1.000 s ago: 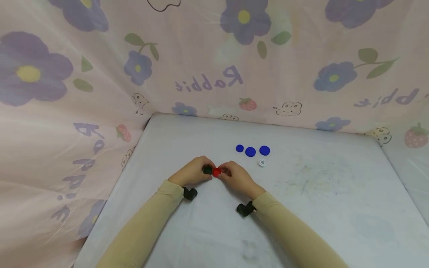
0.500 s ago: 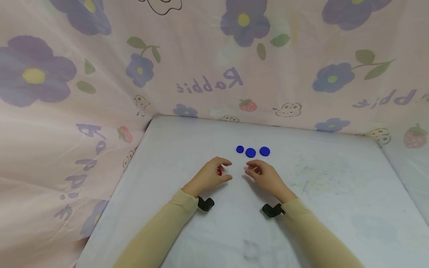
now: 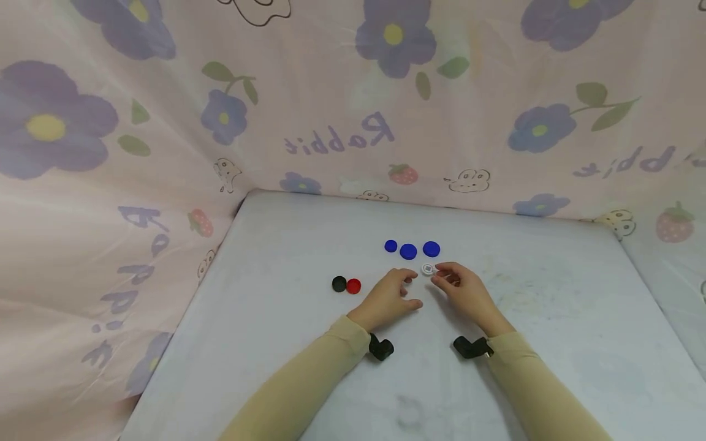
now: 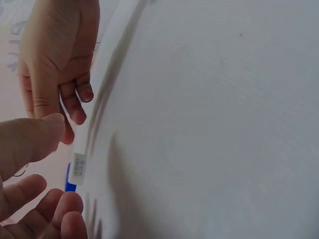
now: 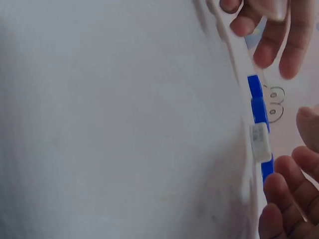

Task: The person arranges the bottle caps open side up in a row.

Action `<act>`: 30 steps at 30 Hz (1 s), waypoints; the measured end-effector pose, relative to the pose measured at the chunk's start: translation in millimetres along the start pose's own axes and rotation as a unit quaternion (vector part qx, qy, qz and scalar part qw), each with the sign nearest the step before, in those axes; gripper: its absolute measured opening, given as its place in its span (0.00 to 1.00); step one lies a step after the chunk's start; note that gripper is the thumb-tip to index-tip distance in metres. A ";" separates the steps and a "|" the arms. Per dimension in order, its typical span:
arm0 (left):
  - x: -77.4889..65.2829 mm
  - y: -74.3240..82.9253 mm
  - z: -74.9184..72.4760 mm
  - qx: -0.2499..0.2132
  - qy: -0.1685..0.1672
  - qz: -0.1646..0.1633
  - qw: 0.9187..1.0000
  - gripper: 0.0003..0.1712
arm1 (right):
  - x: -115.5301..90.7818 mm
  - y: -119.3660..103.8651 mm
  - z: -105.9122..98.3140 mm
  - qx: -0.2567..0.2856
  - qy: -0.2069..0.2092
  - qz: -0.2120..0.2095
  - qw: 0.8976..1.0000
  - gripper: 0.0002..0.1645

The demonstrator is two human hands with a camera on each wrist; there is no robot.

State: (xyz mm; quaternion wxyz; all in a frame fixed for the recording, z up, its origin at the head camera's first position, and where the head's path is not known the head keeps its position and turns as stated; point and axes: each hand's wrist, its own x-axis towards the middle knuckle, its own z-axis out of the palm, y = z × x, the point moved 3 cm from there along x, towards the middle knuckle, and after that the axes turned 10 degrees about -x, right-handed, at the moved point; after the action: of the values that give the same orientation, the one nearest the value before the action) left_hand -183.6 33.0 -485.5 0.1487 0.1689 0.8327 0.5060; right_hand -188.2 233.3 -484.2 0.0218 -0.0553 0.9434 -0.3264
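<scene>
A white bottle cap lies top side down or ringed side up on the table, with small printing on its side in the left wrist view. Right beside it, my right hand has its thumb and fingers bent a little, nothing between them. To the lower left of the cap, my left hand holds thumb and fingers wide apart around bare space. Left of that hand sit a black bottle cap and a red bottle cap, side by side.
Behind the white cap stand three blue caps, the left one smallest, with a middle one and a right one. A white cloth covers the table. A flowered curtain rises along the back and left edges.
Both hands have left the black and red caps, which now rest together on the table, and moved right. My right hand has reached the white cap; the left hand trails behind it.
</scene>
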 end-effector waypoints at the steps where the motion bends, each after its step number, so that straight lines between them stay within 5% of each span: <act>1: 3.1 -0.8 2.9 0.003 0.002 0.000 1.000 0.35 | 0.5 2.0 -0.1 0.004 0.001 0.002 1.000 0.29; 10: 24.4 -6.6 12.2 -0.013 0.025 -0.027 0.999 0.40 | 11.5 15.0 3.5 0.014 0.004 -0.003 1.000 0.29; 18: 30.6 -7.0 9.5 -0.009 -0.024 -0.056 0.998 0.45 | 17.9 17.7 6.2 0.021 -0.029 0.009 0.999 0.30; 25: 33.4 -10.6 8.1 -0.030 -0.035 -0.066 0.997 0.38 | 17.1 21.3 11.2 0.015 -0.064 0.027 0.997 0.30; 30: 36.6 -10.7 13.6 -0.003 -0.019 -0.052 0.998 0.31 | 14.3 21.0 11.9 0.023 -0.060 0.029 0.998 0.24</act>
State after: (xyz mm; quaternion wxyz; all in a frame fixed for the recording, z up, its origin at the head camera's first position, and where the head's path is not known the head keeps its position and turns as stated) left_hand -212.1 55.0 -503.9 0.1910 0.1343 0.8359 0.4966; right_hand -203.4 240.8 -506.6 0.0890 -0.0473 0.9339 -0.3431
